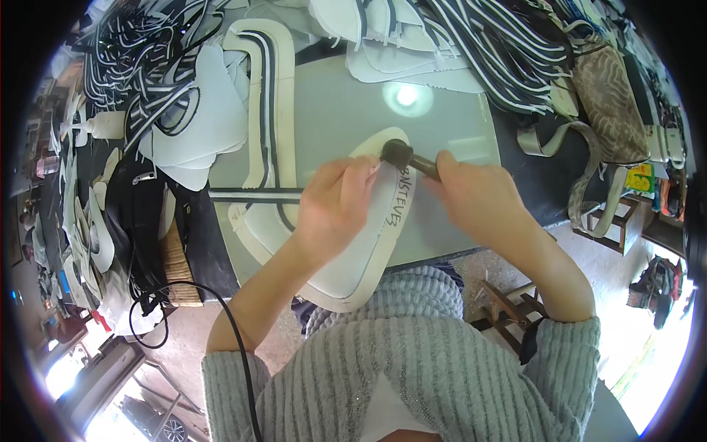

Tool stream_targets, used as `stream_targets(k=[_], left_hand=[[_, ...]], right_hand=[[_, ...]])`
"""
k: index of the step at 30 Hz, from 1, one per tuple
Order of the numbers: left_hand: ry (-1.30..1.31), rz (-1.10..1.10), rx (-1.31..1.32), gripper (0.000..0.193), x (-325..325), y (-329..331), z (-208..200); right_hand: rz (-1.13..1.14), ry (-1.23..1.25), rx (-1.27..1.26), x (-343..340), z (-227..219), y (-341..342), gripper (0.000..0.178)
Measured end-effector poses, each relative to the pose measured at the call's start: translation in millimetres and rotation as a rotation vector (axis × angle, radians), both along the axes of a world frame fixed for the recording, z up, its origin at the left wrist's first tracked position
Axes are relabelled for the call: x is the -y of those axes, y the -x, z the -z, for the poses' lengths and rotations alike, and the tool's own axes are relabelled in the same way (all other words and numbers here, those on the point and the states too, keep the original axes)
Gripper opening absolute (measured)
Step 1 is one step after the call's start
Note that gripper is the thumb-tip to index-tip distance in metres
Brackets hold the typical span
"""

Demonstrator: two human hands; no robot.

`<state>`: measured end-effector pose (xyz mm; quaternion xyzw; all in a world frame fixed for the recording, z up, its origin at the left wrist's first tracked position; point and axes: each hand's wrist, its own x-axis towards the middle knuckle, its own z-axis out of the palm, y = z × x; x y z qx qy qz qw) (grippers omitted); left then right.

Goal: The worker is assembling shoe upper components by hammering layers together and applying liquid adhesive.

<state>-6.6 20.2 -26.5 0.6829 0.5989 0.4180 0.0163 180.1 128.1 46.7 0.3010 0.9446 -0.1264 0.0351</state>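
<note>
My right hand [475,195] is wrapped round the handle of a small hammer [398,152]. The dark hammer head rests at or just above the upper end of a long white panel with a cream border [346,303], which has handwriting along its right side. Close to the head, the fingers of my left hand [335,206] are pinched together. A black-and-white striped strip [250,195] runs from the left into this hand, and its end is hidden there. Behind the left hand stands a curved cream-edged piece [285,96] lying flat, with a striped band along it.
Grey-green board [456,136] lies under the work on a dark table. Bundles of striped strips [508,55] and stacked white pieces [202,118] crowd the far side. A patterned bag [610,99] with a strap sits at right; a white bottle [105,125] at left. A black cable [234,324] hangs near my left arm.
</note>
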Motion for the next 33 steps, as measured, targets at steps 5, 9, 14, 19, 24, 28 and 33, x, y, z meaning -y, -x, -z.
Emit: stream_targets(k=[5,9,14,19,24,28,33], left_hand=[[0.004,-0.001,-0.056,0.029,2.2,2.7,-0.3],[0.001,-0.007,-0.059,0.028,0.9,0.9,-0.5],[-0.011,-0.017,-0.078,0.029,1.7,3.8,4.0],[0.098,-0.116,0.137,0.032,7.1,-3.7,-4.4],[0.201,-0.188,0.237,0.034,15.6,-13.3,-4.6],[0.035,-0.156,-0.075,0.032,11.4,-15.6,4.4],[0.000,-0.140,-0.094,0.030,12.0,-12.8,8.6]], right_hand=[[-0.033,-0.013,0.050,-3.8,-12.8,6.1,0.031],[-0.018,-0.008,-0.031,-2.9,-10.5,3.9,0.031],[-0.064,0.007,-0.019,-9.4,-12.5,8.2,0.032],[-0.031,0.028,0.067,-3.9,-3.7,3.8,0.031],[-0.033,0.026,0.084,-3.3,-2.6,3.6,0.030],[-0.057,0.031,0.007,-10.5,-2.4,0.1,0.030],[-0.003,0.075,-0.044,-8.9,-10.6,7.2,0.030]])
